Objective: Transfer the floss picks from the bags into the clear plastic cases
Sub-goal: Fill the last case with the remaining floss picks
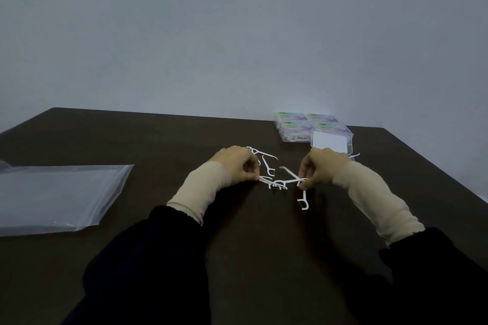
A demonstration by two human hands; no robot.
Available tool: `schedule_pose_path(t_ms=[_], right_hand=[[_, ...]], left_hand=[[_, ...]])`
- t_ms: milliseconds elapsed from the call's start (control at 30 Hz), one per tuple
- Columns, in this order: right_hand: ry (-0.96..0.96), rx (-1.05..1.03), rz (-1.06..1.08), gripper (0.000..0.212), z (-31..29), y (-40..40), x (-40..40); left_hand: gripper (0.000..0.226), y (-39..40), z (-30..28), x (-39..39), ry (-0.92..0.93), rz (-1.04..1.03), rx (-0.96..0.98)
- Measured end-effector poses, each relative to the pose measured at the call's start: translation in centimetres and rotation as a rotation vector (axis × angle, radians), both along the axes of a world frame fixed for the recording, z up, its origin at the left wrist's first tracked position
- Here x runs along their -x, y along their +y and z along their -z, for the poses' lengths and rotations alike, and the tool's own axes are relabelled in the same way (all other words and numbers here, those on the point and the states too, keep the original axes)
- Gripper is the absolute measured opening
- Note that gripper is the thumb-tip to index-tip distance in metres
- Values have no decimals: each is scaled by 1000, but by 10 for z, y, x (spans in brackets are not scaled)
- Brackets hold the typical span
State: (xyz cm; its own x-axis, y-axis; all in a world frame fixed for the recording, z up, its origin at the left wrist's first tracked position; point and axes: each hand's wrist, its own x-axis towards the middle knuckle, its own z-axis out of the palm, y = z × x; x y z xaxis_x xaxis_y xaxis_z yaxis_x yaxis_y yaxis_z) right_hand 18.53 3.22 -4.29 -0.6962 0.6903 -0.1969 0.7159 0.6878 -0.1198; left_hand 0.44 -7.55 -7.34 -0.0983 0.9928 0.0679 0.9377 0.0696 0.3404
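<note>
Small white plastic floss picks point(274, 182) are being gathered from a loose scatter on a dark brown table point(158, 145). One pick is being pinched between the curled fingers of the left hand point(237, 165), its tip showing just below them. The fingers of the right hand point(320, 166) are being curled around another pick, whose forked head point(303, 203) is hanging just below and towards the camera. More picks are lying between the two sets of fingers and just beyond the left ones.

A clear plastic case with its lid open point(332, 141) is sitting just beyond the right fingers, with closed, colourfully labelled cases point(293, 126) touching it on its far side. A flat clear plastic bag point(58, 192) is lying well to the left of the left fingers.

A likely risk: the picks are thin, light and overlapping, so several could be dragged along or tangled together, and one held by its tip could be dropped on the way to the open case.

Both hands are being held low over the table, palms down, wrists angled inward, beige cuffs showing under dark sleeves.
</note>
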Motion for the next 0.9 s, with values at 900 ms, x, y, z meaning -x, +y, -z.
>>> schedule_pose_path(t_ms=[900], right_hand=[[16, -326, -26, 15, -9, -4, -28]], left_hand=[[18, 5, 1, -10, 498, 63, -31]])
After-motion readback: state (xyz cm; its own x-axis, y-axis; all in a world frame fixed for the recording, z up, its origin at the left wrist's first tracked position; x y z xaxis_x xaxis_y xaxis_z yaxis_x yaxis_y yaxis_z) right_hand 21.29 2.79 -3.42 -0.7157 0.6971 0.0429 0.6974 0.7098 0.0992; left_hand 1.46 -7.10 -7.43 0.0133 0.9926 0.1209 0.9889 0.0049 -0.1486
